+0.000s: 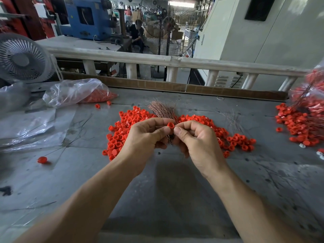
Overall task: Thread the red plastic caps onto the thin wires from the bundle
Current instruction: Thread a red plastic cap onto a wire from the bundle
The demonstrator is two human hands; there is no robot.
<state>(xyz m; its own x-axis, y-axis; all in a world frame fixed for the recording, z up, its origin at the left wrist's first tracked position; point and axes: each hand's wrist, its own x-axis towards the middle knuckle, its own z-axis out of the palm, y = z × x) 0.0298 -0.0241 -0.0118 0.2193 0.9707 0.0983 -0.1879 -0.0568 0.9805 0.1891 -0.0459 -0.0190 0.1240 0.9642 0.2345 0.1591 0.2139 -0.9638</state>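
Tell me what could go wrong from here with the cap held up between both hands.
1. The red cap is only pinched at fingertip level by the left hand; it could slip into the loose pile below.
2. The wire bundle fans out behind it, so the right hand might catch several wires.
3. The wires are too thin to confirm threading.

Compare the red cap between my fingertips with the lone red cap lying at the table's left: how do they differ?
The held cap is up off the table, pinched by the left hand beside the wire bundle; the lone cap lies on the table. The held cap shows its hollow opening; the lone cap's opening cannot be seen. The lone cap has a thin wire running from it. Both look alike in red colour.
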